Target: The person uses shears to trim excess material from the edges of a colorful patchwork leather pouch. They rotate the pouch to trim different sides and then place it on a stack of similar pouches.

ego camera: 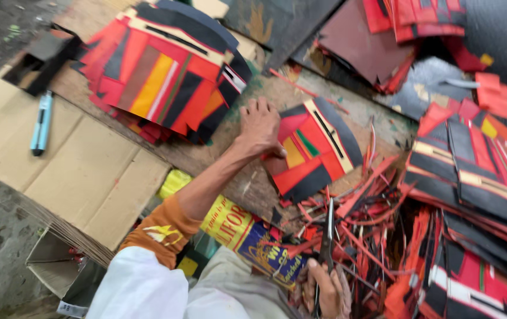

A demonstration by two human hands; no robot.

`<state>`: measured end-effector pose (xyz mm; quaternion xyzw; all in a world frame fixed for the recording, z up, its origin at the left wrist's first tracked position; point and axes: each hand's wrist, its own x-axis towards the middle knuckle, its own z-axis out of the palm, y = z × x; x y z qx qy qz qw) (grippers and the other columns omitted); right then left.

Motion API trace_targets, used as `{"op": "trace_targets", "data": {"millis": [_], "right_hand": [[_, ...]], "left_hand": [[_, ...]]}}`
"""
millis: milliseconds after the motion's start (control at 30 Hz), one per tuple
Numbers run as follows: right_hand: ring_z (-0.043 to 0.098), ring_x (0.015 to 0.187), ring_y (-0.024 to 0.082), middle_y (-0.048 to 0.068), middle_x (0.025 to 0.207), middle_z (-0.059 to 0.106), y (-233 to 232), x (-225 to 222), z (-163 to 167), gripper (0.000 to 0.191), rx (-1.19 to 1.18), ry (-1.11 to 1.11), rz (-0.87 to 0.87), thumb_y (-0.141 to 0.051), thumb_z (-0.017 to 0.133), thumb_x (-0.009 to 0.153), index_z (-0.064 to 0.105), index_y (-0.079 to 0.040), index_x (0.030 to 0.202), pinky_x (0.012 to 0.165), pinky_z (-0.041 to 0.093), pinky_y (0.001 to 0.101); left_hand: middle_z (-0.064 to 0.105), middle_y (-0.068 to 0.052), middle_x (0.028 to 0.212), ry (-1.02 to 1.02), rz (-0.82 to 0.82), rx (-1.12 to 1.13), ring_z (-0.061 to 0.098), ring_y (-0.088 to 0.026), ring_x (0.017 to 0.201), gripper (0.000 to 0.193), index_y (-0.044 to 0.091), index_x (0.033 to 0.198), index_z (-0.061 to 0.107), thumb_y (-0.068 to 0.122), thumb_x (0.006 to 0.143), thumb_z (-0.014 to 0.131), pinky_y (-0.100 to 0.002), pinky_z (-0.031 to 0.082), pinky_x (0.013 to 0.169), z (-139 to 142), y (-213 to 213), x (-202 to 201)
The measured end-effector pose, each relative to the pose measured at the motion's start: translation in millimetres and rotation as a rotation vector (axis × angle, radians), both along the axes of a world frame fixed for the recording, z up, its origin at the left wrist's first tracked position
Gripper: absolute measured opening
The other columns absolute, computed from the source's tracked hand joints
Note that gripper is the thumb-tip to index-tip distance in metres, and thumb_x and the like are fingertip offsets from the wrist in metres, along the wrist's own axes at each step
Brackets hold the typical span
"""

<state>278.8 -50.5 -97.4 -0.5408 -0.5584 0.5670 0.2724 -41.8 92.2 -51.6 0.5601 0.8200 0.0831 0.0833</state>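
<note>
your left hand [259, 125] presses flat on the red-and-black panel [315, 147]; right hand [324, 289] grips scissors [328, 236], trimming looks next.

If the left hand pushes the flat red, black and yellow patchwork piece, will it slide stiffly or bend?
The patchwork piece lies flat and thin under the left hand, so it probably weighs little and slides easily. Its edges stay straight, which suggests some stiffness, yet lifted by one corner it may sag. It cannot roll.
</note>
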Motion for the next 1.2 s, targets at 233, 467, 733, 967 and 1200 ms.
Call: {"op": "trace_targets", "data": {"millis": [233, 467, 733, 967, 1200], "right_hand": [[0.054, 0.048, 0.019, 0.009, 0.06, 0.058, 29, -34, 2, 0.025, 0.143, -0.401, 0.069, -0.022, 0.061, 0.098, 0.062, 0.0, 0.086, 0.057, 0.045, 0.0397], [0.059, 0.055, 0.018, 0.01, 0.069, 0.065, 12, -31, 6, 0.021, 0.191, -0.279, 0.016, -0.02, 0.061, 0.097, 0.064, 0.001, 0.094, 0.059, 0.05, 0.0378], [0.066, 0.062, 0.017, 0.012, 0.08, 0.072, 3, 9, -16, 0.022, 0.374, -0.063, -0.048, -0.017, 0.06, 0.095, 0.067, 0.002, 0.104, 0.061, 0.055, 0.0357], [0.059, 0.047, 0.02, 0.013, 0.063, 0.062, 12, 33, -26, 0.019, -0.332, 0.806, -0.585, -0.013, 0.066, 0.099, 0.068, 0.004, 0.107, 0.049, 0.056, 0.0403], [0.053, 0.05, 0.017, 0.008, 0.062, 0.058, 16, 38, -17, 0.016, -0.604, 0.571, -0.962, -0.008, 0.064, 0.09, 0.059, -0.001, 0.102, 0.063, 0.056, 0.0375]], "left_hand": [[0.056, -0.021, 0.114, -0.056, -0.103, 0.089, 0.05, -0.037, 0.115, 0.086, -0.003, 0.105, 0.061, 0.038, 0.04, 0.101, -0.046, 0.048, 0.095, 12, 19, -14], [0.068, -0.007, 0.111, -1.098, 0.019, 0.487, 0.067, -0.019, 0.105, 0.057, 0.001, 0.12, 0.064, 0.027, 0.075, 0.088, -0.033, 0.056, 0.09, 71, -67, -87], [0.066, -0.023, 0.122, 0.121, -0.041, 0.585, 0.063, -0.035, 0.111, 0.065, -0.008, 0.132, 0.059, 0.019, 0.08, 0.086, -0.046, 0.052, 0.091, 100, -78, -100], [0.073, -0.008, 0.092, -1.585, -0.417, 0.014, 0.071, -0.012, 0.079, 0.033, -0.003, 0.111, 0.072, 0.026, 0.095, 0.07, -0.026, 0.062, 0.071, -20, 81, 139], [0.074, -0.016, 0.07, -0.806, -0.131, -0.186, 0.072, -0.027, 0.067, 0.063, -0.004, 0.071, 0.076, 0.059, 0.075, 0.081, -0.041, 0.05, 0.063, 9, 144, 253]]}}
